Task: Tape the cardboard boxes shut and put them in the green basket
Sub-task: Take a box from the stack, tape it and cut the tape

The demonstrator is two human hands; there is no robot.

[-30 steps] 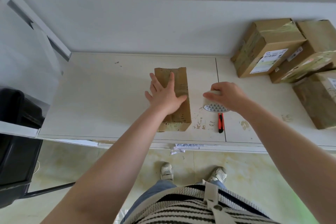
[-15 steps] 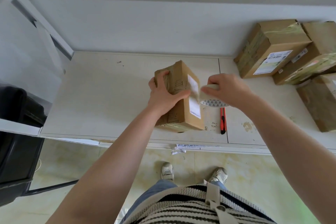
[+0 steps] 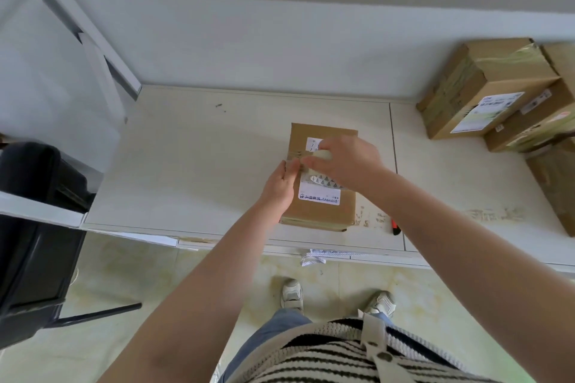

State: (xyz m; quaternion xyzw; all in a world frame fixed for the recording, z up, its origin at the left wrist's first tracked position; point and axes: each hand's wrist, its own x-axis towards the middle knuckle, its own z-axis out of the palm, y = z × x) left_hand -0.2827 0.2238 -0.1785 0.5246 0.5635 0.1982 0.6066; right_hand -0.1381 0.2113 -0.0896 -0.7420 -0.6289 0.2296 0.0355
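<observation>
A small brown cardboard box (image 3: 323,210) lies flat near the front edge of the white table (image 3: 199,165), its white shipping label facing up. My right hand (image 3: 345,160) grips a roll of tape (image 3: 322,179) with a triangle pattern, held over the box's top. My left hand (image 3: 280,185) rests against the box's left side, its fingertips pinching the tape end at the left edge. No green basket is in view.
Several taped cardboard boxes (image 3: 485,87) are stacked at the table's right end. A red utility knife (image 3: 395,227) lies right of the box, mostly hidden by my right arm. A black bin (image 3: 34,227) stands at the left beyond the table. A wall closes the back.
The box was turned from its narrow side onto its broad face, label up. My right hand carried the tape roll from beside the box to over it; my left hand shifted to the left edge.
</observation>
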